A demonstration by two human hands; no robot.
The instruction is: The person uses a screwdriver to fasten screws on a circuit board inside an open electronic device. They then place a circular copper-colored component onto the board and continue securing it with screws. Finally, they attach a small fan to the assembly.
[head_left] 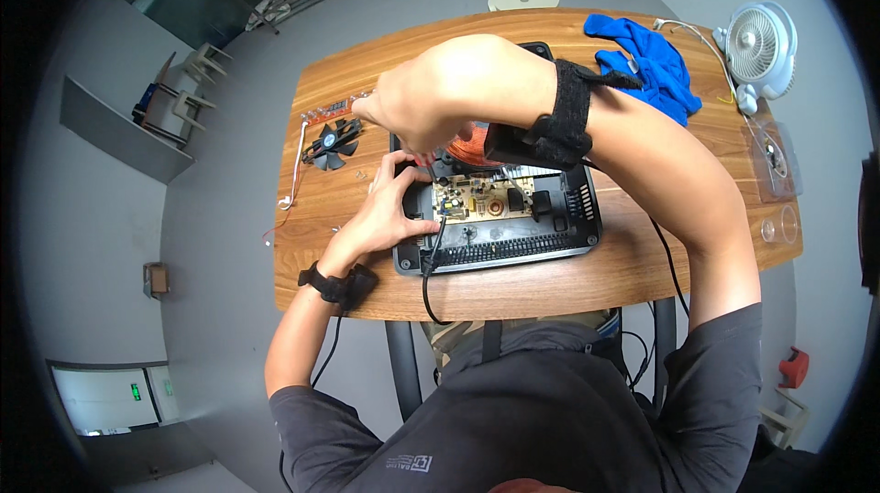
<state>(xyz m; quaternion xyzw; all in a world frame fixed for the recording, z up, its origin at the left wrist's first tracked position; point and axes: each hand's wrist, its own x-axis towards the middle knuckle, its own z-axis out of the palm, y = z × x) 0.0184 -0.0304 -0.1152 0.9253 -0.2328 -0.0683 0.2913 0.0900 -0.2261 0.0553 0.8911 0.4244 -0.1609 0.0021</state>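
The opened black housing (559, 241) of what looks like an induction cooker lies on the table in front of me. Inside it are a tan circuit board (481, 202) and, behind that, a copper coil (472, 150), partly covered by my right arm. My left hand (385, 213) grips the housing's left side, thumb near the board's front corner and fingers curled by its back corner. Above the housing's left back part, my right hand (426, 94) is closed, reaching across from the right. A bit of red shows below it; what the fingers hold is mostly hidden.
Left of the housing lie a black fan (332, 145), a small display board (328, 110) and a white cable (298, 163). A blue cloth (646, 67), a white desk fan (759, 44) and a clear plastic box (773, 158) are at the right. A black power cord (426, 291) hangs over the front edge.
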